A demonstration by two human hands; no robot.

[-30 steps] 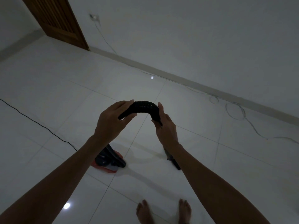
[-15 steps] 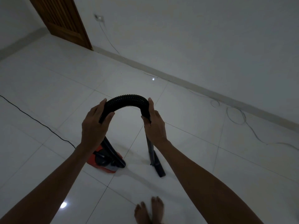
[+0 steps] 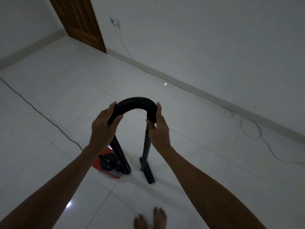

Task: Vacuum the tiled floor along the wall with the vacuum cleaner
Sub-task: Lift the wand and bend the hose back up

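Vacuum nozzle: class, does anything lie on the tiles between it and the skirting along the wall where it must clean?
No solid object does. The nozzle rests on bare tiled floor. Only a thin pale cable lies looped on the tiles beside the skirting to the right. Both hands, left and right, grip the hose.

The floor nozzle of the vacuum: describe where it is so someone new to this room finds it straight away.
Start at the red vacuum body on the white tiled floor, just ahead of the bare feet. Right of it a dark rigid tube drops from the right hand. The floor nozzle is the flat black wedge at its foot, the only part lying flat on the tile.
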